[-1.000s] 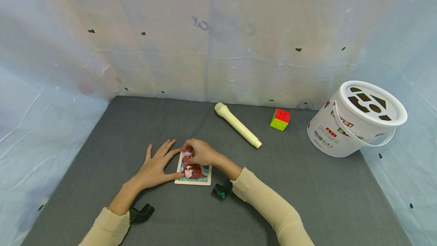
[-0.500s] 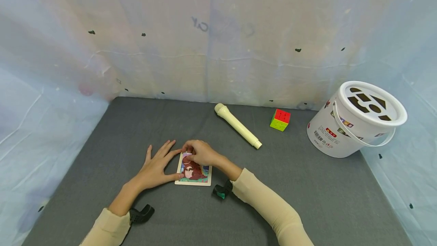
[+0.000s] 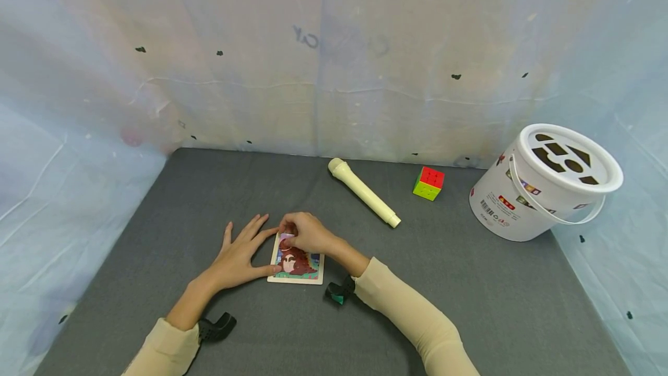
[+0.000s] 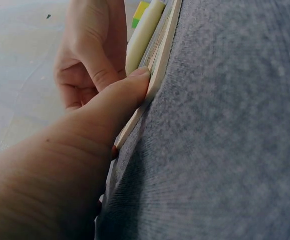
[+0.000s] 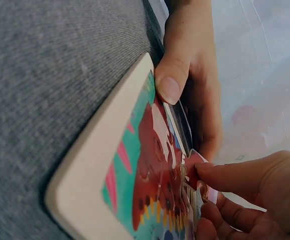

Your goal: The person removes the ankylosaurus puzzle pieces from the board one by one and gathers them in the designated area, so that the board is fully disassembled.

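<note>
A small flat jigsaw puzzle [image 3: 297,268] in a pale frame lies on the grey cloth, its picture a red-brown dinosaur on teal. My left hand [image 3: 237,260] spreads its fingers at the left side, the thumb pressing the frame's lower left edge and the index fingertip at its upper left corner. Over the puzzle's upper part, my right hand [image 3: 309,233] bends its fingers at the top edge. In the right wrist view its thumb and fingers pinch a reddish puzzle piece [image 5: 192,161], which stands slightly raised at the picture's edge. My right fingers hide part of it.
Beyond the hands lies a cream microphone-shaped stick [image 3: 363,191]. A puzzle cube [image 3: 429,183] with red and yellow-green faces sits to its right. At the far right stands a white bucket [image 3: 501,202] with shaped holes in its lid. Plastic sheeting [image 3: 365,120] rises behind the cloth.
My right thumb has shifted slightly toward the puzzle's upper left corner. The left hand and the frame have stayed in place.
</note>
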`<state>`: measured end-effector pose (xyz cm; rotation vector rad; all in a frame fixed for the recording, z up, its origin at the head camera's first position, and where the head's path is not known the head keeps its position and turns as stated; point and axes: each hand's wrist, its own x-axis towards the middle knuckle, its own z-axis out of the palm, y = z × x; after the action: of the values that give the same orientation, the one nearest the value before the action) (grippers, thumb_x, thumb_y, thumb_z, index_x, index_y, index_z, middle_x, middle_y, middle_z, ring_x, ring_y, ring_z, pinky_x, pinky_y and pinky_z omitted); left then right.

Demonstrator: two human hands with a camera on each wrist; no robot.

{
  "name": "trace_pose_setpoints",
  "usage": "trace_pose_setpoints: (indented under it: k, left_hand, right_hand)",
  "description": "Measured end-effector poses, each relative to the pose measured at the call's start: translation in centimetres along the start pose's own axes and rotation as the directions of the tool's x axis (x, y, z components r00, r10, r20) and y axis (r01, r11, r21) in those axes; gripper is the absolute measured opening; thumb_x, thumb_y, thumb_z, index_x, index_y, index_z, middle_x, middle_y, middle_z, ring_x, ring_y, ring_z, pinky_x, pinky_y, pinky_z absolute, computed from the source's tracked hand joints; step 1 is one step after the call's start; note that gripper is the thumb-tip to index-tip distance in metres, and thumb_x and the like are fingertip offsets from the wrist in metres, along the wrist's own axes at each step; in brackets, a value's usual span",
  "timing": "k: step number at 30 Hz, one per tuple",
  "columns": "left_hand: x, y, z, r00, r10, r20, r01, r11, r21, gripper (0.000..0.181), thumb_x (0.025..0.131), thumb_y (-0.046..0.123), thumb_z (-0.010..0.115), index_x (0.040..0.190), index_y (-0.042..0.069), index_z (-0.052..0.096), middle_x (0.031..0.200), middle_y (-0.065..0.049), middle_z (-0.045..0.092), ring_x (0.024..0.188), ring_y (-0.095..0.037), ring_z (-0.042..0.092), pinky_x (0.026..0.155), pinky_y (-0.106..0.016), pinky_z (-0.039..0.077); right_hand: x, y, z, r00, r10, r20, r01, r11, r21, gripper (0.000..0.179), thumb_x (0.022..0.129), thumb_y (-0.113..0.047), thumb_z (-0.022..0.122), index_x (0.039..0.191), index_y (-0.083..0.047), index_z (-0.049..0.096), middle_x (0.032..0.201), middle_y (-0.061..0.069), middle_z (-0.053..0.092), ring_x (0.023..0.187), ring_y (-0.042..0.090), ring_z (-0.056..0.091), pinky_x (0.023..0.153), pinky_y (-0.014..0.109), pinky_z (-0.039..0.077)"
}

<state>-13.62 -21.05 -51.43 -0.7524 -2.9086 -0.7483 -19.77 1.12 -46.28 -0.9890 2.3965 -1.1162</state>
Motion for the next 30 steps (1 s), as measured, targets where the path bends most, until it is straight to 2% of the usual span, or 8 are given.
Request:
trace_pose_setpoints:
  k: [6,15,30]
  left_hand:
    - [-0.04,-0.01,0.03,1.0,-0.002,0.001,0.002,1.0,0.003,0.087,0.081,0.064,0.072,0.153,0.025,0.042,0.164,-0.012,0.022,0.151,-0.035,0.015,0.108,-0.075,-0.006]
    - [-0.11,0.04,0.07,1.0,-0.002,-0.001,0.002,1.0,0.001,0.087,0.08,0.065,0.072,0.152,0.027,0.042,0.163,-0.013,0.022,0.151,-0.036,0.015,0.108,-0.076,-0.006]
    - [-0.03,0.05,0.07,1.0,-0.004,-0.002,0.004,1.0,0.0,0.087,0.081,0.065,0.072,0.152,0.025,0.043,0.163,-0.013,0.023,0.151,-0.035,0.015,0.107,-0.076,-0.006]
  right_hand:
    - [0.1,0.05,0.12,1.0,-0.017,-0.007,0.017,1.0,0.014,0.013,0.089,0.001,0.073,0.102,0.001,0.069,0.095,0.011,0.068,0.08,0.013,0.061,0.069,0.019,0.048]
    - [0.16,0.28,-0.09,0.999,-0.037,-0.007,0.037,0.998,0.041,0.006,0.09,0.002,0.071,0.095,0.0,0.069,0.087,0.007,0.067,0.075,0.008,0.058,0.068,0.019,0.049]
    - [-0.01,0.33,-0.37,0.994,-0.094,0.048,0.09,0.992,0.084,0.014,0.091,0.01,0.064,0.102,0.003,0.067,0.096,0.015,0.067,0.079,0.01,0.055,0.071,0.019,0.048]
